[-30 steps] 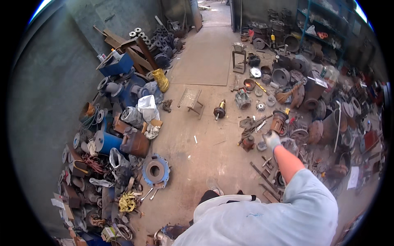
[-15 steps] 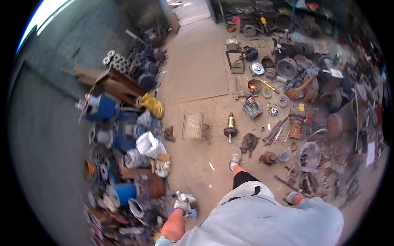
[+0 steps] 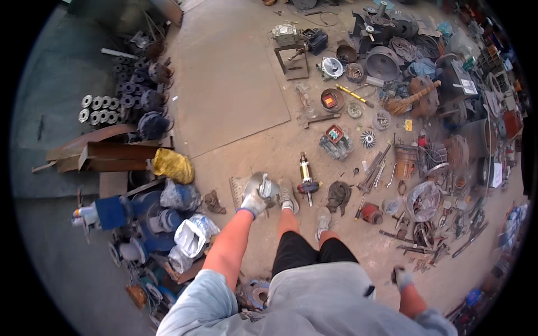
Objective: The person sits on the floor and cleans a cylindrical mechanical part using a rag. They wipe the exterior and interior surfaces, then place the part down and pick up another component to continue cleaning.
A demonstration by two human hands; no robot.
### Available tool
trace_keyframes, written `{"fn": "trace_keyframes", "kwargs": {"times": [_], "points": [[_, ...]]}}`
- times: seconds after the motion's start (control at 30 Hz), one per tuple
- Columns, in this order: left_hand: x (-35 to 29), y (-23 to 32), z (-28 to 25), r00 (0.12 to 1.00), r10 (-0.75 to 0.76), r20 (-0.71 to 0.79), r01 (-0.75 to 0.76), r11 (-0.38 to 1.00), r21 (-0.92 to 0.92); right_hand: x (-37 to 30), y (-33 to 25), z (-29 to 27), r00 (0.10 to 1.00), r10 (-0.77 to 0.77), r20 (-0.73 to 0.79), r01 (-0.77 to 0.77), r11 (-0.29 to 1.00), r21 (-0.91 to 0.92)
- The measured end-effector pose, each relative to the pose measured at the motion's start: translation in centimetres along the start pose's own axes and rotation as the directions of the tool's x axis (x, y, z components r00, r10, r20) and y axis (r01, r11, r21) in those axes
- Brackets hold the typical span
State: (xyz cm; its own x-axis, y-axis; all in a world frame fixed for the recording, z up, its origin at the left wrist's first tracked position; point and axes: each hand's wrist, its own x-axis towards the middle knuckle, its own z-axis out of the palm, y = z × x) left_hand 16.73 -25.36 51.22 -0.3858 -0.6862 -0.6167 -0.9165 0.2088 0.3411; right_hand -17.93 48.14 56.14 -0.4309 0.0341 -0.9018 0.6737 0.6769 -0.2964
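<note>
My left hand [image 3: 254, 204], in a pale work glove, is closed on a silvery round metal part [image 3: 253, 186] with a raised hub, perhaps a motor end cover. The part is over a low slatted stool [image 3: 236, 190], covering most of it; I cannot tell whether they touch. Just right of my shoes stands or lies a motor rotor [image 3: 305, 175] with a copper-coloured end and a shaft. My right hand [image 3: 402, 278], gloved too, hangs out to the right above the floor; its fingers look dark, and whether they hold anything is unclear.
Blue motors [image 3: 165, 219], a white sack [image 3: 194, 235] and a yellow sack [image 3: 173, 166] crowd the left. A dark rag [image 3: 339, 197], an opened motor housing [image 3: 336, 144], wrenches [image 3: 380, 175] and a clear bag of parts [image 3: 423, 200] lie to the right. A flat sheet [image 3: 230, 84] covers the floor ahead.
My left hand has moved forward from the pile at the lower left to the stool, with the silvery metal part in it. I have stepped forward; both shoes now show.
</note>
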Motion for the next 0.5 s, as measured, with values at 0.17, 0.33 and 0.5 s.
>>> {"fn": "trace_keyframes", "kwargs": {"times": [0.17,0.33,0.5], "points": [[27.9,0.9,3.1,0.996,0.083,0.024,-0.087,0.968,0.235,-7.3,4.6,3.4,0.929,0.341,-0.144,-0.337,0.94,0.048],[49.4,-0.3,13.6,0.983,0.174,-0.052,-0.132,0.885,0.446,-8.2,-2.3,16.2,0.888,0.43,-0.163,-0.456,0.868,-0.198],[56.0,-2.9,21.8,0.926,0.377,-0.02,-0.305,0.778,0.549,-7.8,-5.7,23.6,0.843,0.489,-0.225,-0.536,0.805,-0.256]]}}
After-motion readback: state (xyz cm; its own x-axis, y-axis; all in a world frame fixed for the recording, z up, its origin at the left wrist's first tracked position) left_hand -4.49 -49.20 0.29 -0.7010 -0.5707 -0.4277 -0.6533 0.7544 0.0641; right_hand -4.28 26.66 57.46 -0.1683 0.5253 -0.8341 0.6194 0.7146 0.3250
